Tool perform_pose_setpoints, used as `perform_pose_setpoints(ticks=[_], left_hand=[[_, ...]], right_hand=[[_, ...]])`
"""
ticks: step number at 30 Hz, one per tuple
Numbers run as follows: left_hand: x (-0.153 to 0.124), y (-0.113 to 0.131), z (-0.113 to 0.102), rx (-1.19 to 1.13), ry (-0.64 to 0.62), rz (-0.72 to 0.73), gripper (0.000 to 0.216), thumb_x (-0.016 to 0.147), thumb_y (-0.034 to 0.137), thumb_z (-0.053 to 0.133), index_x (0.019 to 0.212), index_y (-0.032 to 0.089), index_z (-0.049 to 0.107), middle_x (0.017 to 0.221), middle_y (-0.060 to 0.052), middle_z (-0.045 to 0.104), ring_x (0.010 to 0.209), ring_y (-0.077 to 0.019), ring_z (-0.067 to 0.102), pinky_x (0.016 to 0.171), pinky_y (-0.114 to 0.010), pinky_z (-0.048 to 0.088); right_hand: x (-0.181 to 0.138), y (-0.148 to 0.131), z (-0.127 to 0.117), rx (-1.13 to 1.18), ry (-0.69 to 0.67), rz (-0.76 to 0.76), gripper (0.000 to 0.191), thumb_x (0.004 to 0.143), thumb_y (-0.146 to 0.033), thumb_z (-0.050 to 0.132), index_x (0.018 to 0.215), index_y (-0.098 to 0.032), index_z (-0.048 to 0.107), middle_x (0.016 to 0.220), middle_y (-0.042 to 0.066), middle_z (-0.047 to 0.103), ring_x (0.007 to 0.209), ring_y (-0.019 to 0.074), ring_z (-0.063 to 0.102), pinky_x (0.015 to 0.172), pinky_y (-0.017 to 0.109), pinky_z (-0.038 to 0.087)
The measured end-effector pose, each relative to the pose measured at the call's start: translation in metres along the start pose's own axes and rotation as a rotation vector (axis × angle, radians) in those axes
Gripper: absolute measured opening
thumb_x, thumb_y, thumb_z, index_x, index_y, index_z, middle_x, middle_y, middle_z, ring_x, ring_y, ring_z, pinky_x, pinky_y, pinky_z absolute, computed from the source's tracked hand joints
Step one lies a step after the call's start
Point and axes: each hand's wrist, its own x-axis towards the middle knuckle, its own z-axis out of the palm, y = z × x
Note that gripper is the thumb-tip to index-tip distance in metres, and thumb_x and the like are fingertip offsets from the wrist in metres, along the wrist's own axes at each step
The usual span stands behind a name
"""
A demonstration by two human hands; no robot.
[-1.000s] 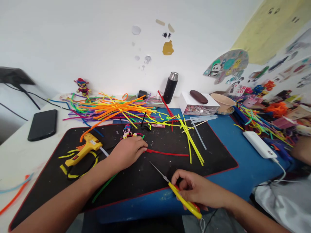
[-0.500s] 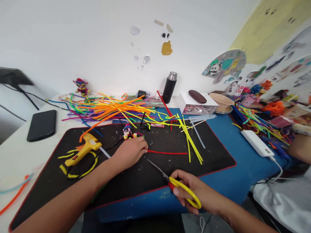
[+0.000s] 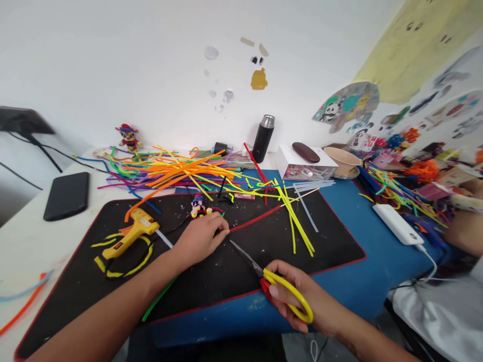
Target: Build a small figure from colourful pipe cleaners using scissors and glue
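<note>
My left hand pinches one end of a red pipe cleaner, which slants up and right over the black mat. In my right hand is a pair of scissors with yellow and red handles. The blades look closed, and their tip points at my left fingers, just below the pipe cleaner's held end. Right behind my left hand lies a small pipe-cleaner figure, partly hidden by it. A yellow glue gun rests on the mat left of that hand.
Orange, yellow and purple pipe cleaners are heaped at the back. Yellow strips lie at the mat's right. A black thermos and a white box stand by the wall. A white power bank and another person's arm are at right.
The red pipe cleaner's free end has swung up and away from me, so it now slants instead of lying level. The scissors have shifted very slightly.
</note>
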Motion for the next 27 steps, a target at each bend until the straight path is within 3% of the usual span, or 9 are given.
perform_pose_setpoints(ticks=[4,9,13,18,24,27], left_hand=[[0.001,0.001,-0.001,-0.144,0.051,-0.097,0.012,0.094,0.026,0.058,0.087,0.021,0.067,0.082,0.0,0.064,0.069,-0.0153,0.059,0.065,-0.028,0.042],[0.002,0.003,-0.007,-0.309,0.14,-0.14,0.018,0.092,0.032,0.058,0.082,0.021,0.067,0.074,0.001,0.061,0.065,-0.0145,0.054,0.061,-0.026,0.04],[0.001,0.002,-0.016,-0.405,0.237,-0.203,0.02,0.091,0.037,0.06,0.081,0.02,0.067,0.072,0.001,0.063,0.064,-0.0143,0.055,0.061,-0.026,0.042],[0.0,0.003,-0.029,-0.418,0.345,-0.24,0.018,0.09,0.036,0.063,0.083,0.021,0.067,0.074,0.002,0.064,0.065,-0.0143,0.056,0.063,-0.026,0.044],[-0.003,0.003,-0.038,-0.445,0.451,-0.226,0.017,0.091,0.035,0.062,0.081,0.021,0.065,0.073,0.001,0.064,0.065,-0.014,0.056,0.062,-0.026,0.044],[-0.004,-0.004,-0.039,-0.532,0.486,-0.249,0.019,0.092,0.037,0.063,0.083,0.02,0.063,0.074,0.001,0.063,0.064,-0.0135,0.056,0.061,-0.025,0.045]], right_hand=[[0.004,0.001,0.005,0.049,0.048,-0.097,0.058,0.086,-0.065,0.079,0.104,-0.022,0.046,0.062,-0.01,0.057,0.032,0.0009,0.034,0.031,0.013,0.024],[0.011,0.002,0.009,0.07,0.034,-0.143,0.058,0.089,-0.069,0.074,0.107,-0.022,0.046,0.063,-0.009,0.056,0.032,0.0006,0.033,0.032,0.013,0.024],[0.014,-0.002,0.009,0.071,-0.016,-0.205,0.059,0.091,-0.074,0.067,0.108,-0.022,0.044,0.067,-0.006,0.061,0.031,0.0018,0.039,0.031,0.013,0.022],[0.021,-0.015,0.009,0.029,-0.095,-0.302,0.064,0.09,-0.078,0.064,0.108,-0.021,0.043,0.074,-0.001,0.069,0.032,0.0029,0.046,0.033,0.012,0.029],[0.043,-0.034,0.017,-0.004,-0.147,-0.349,0.073,0.078,-0.085,0.07,0.105,-0.024,0.041,0.085,0.007,0.078,0.05,0.0154,0.07,0.04,0.016,0.039],[0.052,-0.04,0.021,0.034,-0.142,-0.341,0.082,0.069,-0.089,0.074,0.108,-0.024,0.042,0.095,0.012,0.08,0.07,0.0241,0.079,0.055,0.025,0.053]])
